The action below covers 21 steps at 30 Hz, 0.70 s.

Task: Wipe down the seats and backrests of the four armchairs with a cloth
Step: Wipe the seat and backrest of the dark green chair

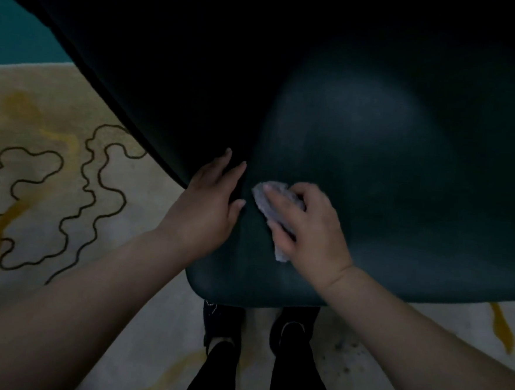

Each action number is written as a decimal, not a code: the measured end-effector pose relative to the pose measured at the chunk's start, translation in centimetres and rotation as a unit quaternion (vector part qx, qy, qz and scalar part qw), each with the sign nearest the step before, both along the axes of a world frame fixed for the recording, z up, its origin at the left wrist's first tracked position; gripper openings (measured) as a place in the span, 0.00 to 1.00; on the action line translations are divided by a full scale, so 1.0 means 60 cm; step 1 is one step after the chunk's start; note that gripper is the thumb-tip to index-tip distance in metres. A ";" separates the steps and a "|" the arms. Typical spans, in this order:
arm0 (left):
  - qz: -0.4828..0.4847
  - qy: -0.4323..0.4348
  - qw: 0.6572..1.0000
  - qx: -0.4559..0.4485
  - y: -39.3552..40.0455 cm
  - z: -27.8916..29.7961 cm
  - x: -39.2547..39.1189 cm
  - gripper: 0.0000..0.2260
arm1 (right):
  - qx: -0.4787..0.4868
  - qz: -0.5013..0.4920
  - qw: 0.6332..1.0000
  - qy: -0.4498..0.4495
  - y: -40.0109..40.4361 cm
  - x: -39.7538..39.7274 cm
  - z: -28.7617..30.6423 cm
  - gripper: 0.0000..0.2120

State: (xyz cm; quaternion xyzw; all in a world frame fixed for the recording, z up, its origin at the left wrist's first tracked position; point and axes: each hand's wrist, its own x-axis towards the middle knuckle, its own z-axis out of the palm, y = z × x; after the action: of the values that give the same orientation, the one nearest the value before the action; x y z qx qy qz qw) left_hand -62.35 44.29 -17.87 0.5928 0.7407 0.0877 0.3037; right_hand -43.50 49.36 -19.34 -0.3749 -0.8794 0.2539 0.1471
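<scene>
A dark green armchair fills most of the view, its rounded seat cushion (403,180) in front of me and its side panel (166,82) rising at the left. My right hand (306,225) presses a pale lilac cloth (268,201) onto the seat's left part, close to the crease between seat and side; the fingers are curled over the cloth. My left hand (210,203) lies flat with straight fingers on the side panel beside that crease, holding nothing. Most of the cloth is hidden under my right hand.
A cream rug (51,211) with black wavy lines and yellow streaks covers the floor to the left and below the chair. My two feet in dark shoes (259,329) stand at the seat's front edge. A teal surface (11,31) shows at the upper left.
</scene>
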 end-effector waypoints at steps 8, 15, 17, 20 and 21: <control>-0.009 0.004 1.000 -0.011 -0.007 0.004 -0.001 0.28 | -0.001 -0.011 1.000 0.018 0.025 0.005 0.003 0.24; -0.010 0.004 1.000 -0.006 -0.004 0.004 -0.002 0.27 | 0.009 0.110 0.994 0.004 -0.009 0.025 -0.008 0.17; -0.005 0.001 1.000 -0.009 -0.003 0.004 -0.001 0.27 | 0.032 0.074 0.997 0.020 0.013 0.034 -0.009 0.17; 0.001 0.006 1.000 -0.010 0.004 0.004 0.000 0.27 | 0.027 -0.040 0.998 0.040 0.031 0.021 -0.008 0.20; 0.001 0.008 1.000 -0.010 0.007 0.004 0.001 0.27 | 0.016 -0.051 0.998 0.042 0.027 0.014 -0.008 0.22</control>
State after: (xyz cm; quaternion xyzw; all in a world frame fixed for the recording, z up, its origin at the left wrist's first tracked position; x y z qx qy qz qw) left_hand -62.31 44.72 -17.61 0.5894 0.7449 0.0756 0.3034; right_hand -42.63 50.97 -19.83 -0.4061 -0.8559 0.2475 0.2031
